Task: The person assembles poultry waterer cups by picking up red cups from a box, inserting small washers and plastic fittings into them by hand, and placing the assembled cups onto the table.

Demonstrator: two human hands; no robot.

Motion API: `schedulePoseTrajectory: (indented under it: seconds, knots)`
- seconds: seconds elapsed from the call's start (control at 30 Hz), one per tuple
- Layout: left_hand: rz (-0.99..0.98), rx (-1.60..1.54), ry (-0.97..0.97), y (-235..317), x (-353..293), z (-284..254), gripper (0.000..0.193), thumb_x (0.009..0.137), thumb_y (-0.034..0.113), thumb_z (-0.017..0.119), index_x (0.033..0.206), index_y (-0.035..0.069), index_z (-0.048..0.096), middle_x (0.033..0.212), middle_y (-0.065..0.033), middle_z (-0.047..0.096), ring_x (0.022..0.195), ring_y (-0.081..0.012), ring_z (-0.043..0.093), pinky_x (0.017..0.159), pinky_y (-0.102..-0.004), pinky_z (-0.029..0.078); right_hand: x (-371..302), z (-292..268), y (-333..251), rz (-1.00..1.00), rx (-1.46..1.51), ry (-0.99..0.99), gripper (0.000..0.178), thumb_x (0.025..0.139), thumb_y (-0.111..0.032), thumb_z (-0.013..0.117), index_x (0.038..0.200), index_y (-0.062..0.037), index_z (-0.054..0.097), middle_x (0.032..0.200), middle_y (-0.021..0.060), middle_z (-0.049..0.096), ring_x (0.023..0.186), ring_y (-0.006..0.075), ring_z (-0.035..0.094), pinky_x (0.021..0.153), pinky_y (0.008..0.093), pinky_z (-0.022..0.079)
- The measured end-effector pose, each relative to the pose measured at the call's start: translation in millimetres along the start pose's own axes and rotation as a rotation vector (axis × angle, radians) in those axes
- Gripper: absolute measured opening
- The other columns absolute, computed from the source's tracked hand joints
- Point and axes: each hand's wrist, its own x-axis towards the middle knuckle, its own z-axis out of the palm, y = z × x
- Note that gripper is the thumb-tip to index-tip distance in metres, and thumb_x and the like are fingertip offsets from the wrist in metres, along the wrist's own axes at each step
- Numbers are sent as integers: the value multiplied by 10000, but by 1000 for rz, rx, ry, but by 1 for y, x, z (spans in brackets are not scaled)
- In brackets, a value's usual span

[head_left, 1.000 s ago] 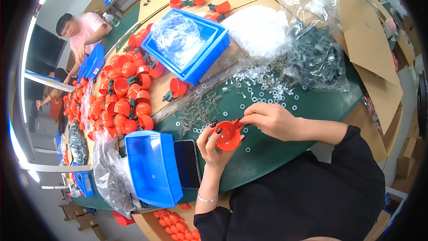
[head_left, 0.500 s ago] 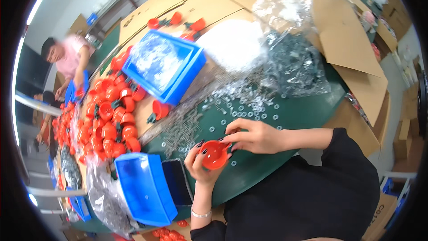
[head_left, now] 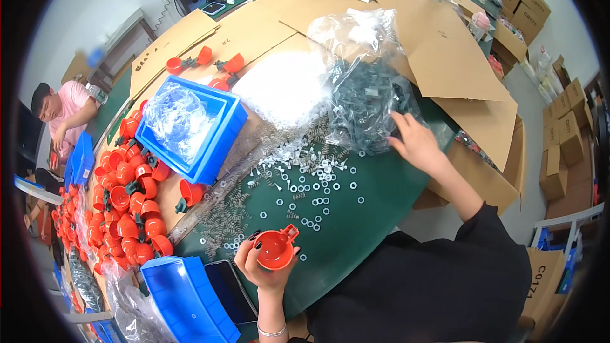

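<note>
A small red plastic cup (head_left: 276,251) with a short tab on its rim is gripped by my left hand (head_left: 255,265), its hollow side facing up. My right hand (head_left: 416,143) is at the near right edge of a clear plastic bag (head_left: 365,92) full of dark green plastic parts. Its fingers are apart, with nothing seen between them. Between my hands, white rings (head_left: 311,222) lie scattered on the green table (head_left: 337,248), and small metal springs (head_left: 222,213) form a loose heap left of them.
Many red cups with dark green fittings (head_left: 130,209) are piled at left. Blue bins (head_left: 189,305) stand near and far, one holding clear plastic film. A phone (head_left: 232,289) lies beside the near bin. Cardboard sheets (head_left: 445,57) cover the far side. A person in pink (head_left: 70,108) sits at left.
My right hand has left the red cup and moved away to the bag of green parts. The left hand still holds the cup. The view has shifted.
</note>
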Motion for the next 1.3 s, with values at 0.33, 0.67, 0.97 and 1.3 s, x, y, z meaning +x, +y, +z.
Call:
schedulePoseTrajectory:
  seconds: [0.33, 0.67, 0.97, 1.3]
  knots:
    - [-50, 8, 12, -1, -1, 1, 858, 534, 259, 938, 1204, 84, 431, 1187, -144, 469, 1024, -300, 529, 870, -414, 455, 0, 18, 31, 89, 428, 66, 384, 777, -16, 667, 1130, -60, 523, 984, 127, 576, 819, 272, 621, 724, 368, 502]
    - [-66, 4, -6, -3, -2, 0, 855, 525, 249, 940, 1201, 95, 440, 1172, -136, 484, 1013, -298, 538, 852, -406, 464, -5, 0, 25, 105, 430, 144, 354, 787, -65, 716, 1122, -73, 605, 819, 159, 651, 680, 270, 659, 640, 348, 501]
    - [-38, 28, -42, 5, 11, -5, 855, 496, 243, 948, 1171, 87, 447, 1121, -154, 516, 993, -321, 545, 825, -410, 462, -1, -20, -37, -43, 1194, -16, 226, 820, 76, 527, 1004, -54, 548, 973, 4, 559, 812, 57, 518, 683, 207, 416]
    - [-14, -8, -9, 9, 19, 0, 757, 538, 171, 920, 1149, 107, 477, 1155, -181, 507, 955, -317, 572, 774, -403, 509, -4, 28, -167, -650, 945, -501, 437, 860, 62, 446, 1279, -60, 477, 1112, 148, 445, 963, 282, 510, 838, 336, 446]
